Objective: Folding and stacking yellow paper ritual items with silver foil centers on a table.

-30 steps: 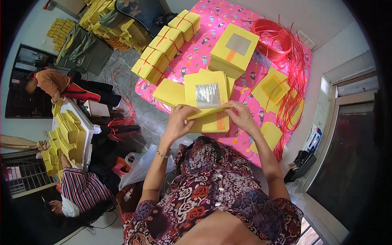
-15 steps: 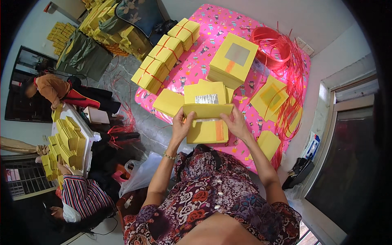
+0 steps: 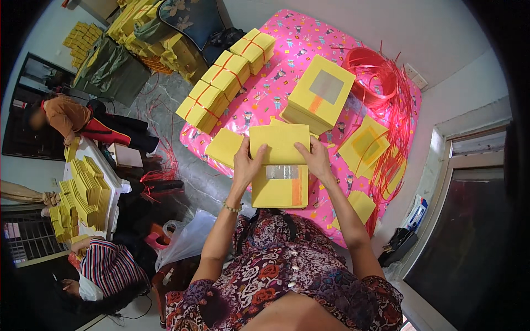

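Head view, looking down at a bed-like platform under a pink patterned cover (image 3: 287,66).

Left hand (image 3: 247,164) grips the left end of a sheaf of plain yellow paper sheets (image 3: 280,143), fingers curled over the top, thumb underneath as far as I can tell. Right hand (image 3: 314,160) clamps the right end the same way. Both are closed on the sheaf; neither holds anything else.

The sheaf hangs just above a yellow stack with a silver square and orange stripe (image 3: 280,186), which lies at the near edge of the cover, directly in front of me. The sheaf overlaps the stack's far half.

Orientation: the sheaf's long axis runs left to right, roughly parallel to the near edge, with a slight tilt. Its broad face points up at the camera. The stack below looks closer to square, its orange stripe running away from me.

My read is that the sheaf is being squared onto the stack. To do that well I would keep both ends level, match the corners before letting go, and press evenly so the loose sheets don't fan out. Risk: the stack sits close to the near edge and could slide off.

Around it:
- A big yellow pile with a grey window (image 3: 322,94) towards the far edge.
- Red-tied yellow bundles (image 3: 223,77) along the left edge.
- Loose red string (image 3: 381,77) at the far right corner.
- Two other people sort yellow paper on the floor to the left.
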The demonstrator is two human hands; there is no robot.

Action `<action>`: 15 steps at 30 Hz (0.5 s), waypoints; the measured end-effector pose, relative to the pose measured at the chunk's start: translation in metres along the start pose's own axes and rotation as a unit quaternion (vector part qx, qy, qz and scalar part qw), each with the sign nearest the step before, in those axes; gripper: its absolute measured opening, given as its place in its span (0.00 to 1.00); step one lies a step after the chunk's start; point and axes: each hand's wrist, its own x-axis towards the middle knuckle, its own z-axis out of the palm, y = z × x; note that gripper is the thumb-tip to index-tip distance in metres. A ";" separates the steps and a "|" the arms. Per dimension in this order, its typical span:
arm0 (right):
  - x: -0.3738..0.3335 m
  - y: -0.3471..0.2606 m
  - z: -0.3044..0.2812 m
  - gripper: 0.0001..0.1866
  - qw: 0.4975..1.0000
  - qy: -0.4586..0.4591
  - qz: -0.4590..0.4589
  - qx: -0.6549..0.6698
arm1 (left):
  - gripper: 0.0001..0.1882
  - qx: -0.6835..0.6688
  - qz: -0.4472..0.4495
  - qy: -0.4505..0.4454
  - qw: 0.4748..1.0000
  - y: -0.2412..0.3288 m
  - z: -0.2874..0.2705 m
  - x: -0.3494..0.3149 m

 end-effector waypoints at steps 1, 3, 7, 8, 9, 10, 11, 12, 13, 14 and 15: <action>0.003 0.005 0.000 0.19 1.000 0.011 0.001 -0.021 | 0.19 0.034 0.030 0.004 0.999 -0.002 0.000 0.001; 0.006 0.006 0.003 0.19 0.999 0.015 0.002 -0.042 | 0.22 0.069 0.057 0.012 0.996 -0.009 -0.002 0.001; 0.005 0.013 0.001 0.20 0.997 0.029 0.033 -0.065 | 0.30 0.127 -0.001 -0.005 0.992 -0.006 -0.005 0.000; 0.006 0.013 0.002 0.19 0.996 0.035 0.034 -0.069 | 0.31 0.161 -0.016 -0.010 0.987 0.000 -0.004 0.002; 0.004 0.012 0.001 0.19 0.996 0.035 0.034 -0.069 | 0.31 0.160 -0.016 -0.010 0.987 0.006 -0.002 0.002; 0.001 0.012 0.000 0.18 0.995 0.059 0.014 -0.076 | 0.32 0.176 -0.015 -0.011 0.984 0.013 0.000 0.001; -0.003 0.005 0.001 0.17 0.993 0.080 -0.007 -0.082 | 0.33 0.192 -0.016 -0.010 0.981 0.019 0.000 -0.001; -0.009 -0.007 0.002 0.17 0.994 0.077 -0.006 -0.082 | 0.33 0.191 -0.019 -0.008 0.981 0.024 0.000 -0.004; -0.017 -0.020 0.004 0.16 0.994 0.087 0.020 -0.060 | 0.34 0.207 -0.035 -0.007 0.978 0.027 0.000 -0.007; -0.020 -0.026 0.005 0.15 0.993 0.100 0.043 -0.037 | 0.34 0.224 -0.048 -0.009 0.973 0.028 0.001 -0.007; -0.022 -0.024 0.005 0.15 0.993 0.100 0.043 -0.038 | 0.34 0.223 -0.048 -0.008 0.974 0.028 0.002 -0.008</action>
